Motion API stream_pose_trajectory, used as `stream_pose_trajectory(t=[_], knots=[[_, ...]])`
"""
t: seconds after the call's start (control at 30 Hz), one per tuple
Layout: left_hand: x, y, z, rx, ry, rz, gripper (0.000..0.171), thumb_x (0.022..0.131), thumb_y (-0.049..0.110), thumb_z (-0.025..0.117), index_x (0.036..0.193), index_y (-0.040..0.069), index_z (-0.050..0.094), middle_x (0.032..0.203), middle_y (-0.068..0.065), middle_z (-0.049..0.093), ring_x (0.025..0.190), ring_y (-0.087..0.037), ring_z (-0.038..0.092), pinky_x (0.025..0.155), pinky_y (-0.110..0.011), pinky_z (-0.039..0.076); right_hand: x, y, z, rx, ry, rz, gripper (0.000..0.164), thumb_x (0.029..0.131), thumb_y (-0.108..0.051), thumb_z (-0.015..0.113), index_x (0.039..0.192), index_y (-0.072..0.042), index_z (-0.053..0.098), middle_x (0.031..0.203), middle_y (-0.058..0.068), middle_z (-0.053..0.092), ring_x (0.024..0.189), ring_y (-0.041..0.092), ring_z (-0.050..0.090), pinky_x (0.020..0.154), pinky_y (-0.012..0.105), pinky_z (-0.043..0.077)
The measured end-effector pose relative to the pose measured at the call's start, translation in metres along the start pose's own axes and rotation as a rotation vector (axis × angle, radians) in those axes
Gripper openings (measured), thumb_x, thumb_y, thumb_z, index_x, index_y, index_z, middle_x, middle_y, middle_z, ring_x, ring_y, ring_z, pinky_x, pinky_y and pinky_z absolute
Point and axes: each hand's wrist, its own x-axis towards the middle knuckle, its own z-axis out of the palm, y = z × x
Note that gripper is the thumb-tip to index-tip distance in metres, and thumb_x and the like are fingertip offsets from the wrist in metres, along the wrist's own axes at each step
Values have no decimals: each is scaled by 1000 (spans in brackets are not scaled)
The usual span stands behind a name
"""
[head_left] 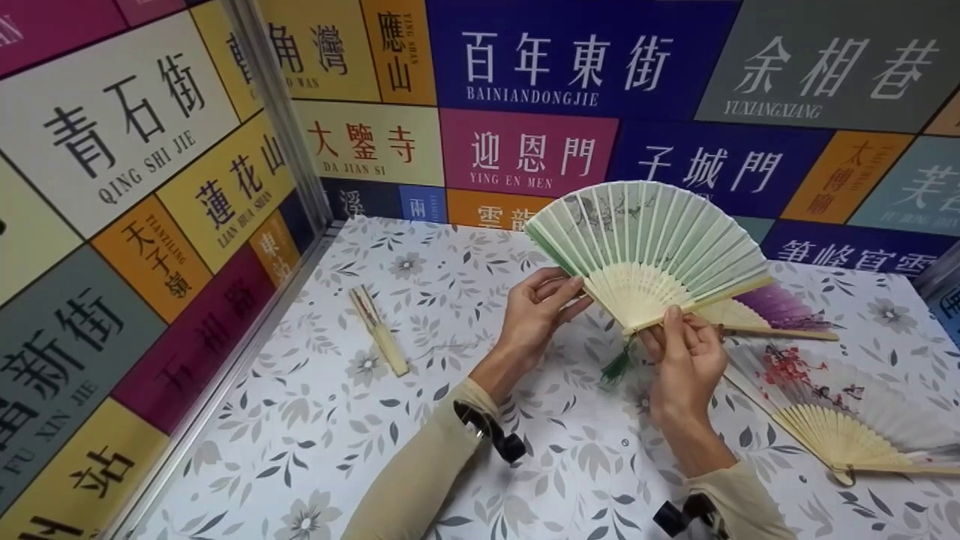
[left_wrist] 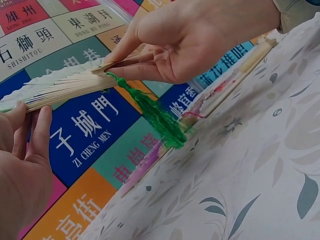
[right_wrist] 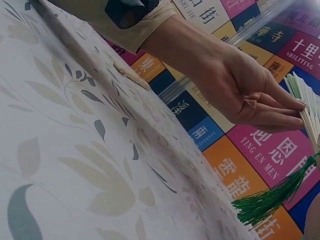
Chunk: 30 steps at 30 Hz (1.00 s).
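A green folding fan [head_left: 660, 232] with pale ribs and a faint painted branch is spread wide above the table. My left hand [head_left: 536, 304] pinches its left edge between thumb and fingers, also seen in the right wrist view. Near the pivot, my right hand [head_left: 686, 360] grips the right guard stick, thumb on top. From the pivot hangs a green tassel [left_wrist: 155, 115]. Behind the right hand lies a purple fan [head_left: 787, 307], partly hidden. A white fan [head_left: 847, 427] with red blossoms lies open at the right, cut off by the frame edge.
A folded fan [head_left: 379, 330] lies alone on the left part of the table. The tabletop [head_left: 300, 457] has a leaf-and-flower print. Panels with street-name lettering [head_left: 529, 150] rise behind it and along the left, meeting at a metal corner post [head_left: 289, 112].
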Motion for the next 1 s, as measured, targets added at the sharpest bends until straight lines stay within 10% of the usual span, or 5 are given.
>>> stream_pose_trajectory(t=[1.0], knots=[[0,-1,2,-59,79,47,21,93,3,69,112,-4,63,99,-13,73,99,-27,71,96,-45,61,-2,2,0,18,-28,-6,35,93,-12,71,117,4,51,108,19,72,97,25,75,89,37,62]])
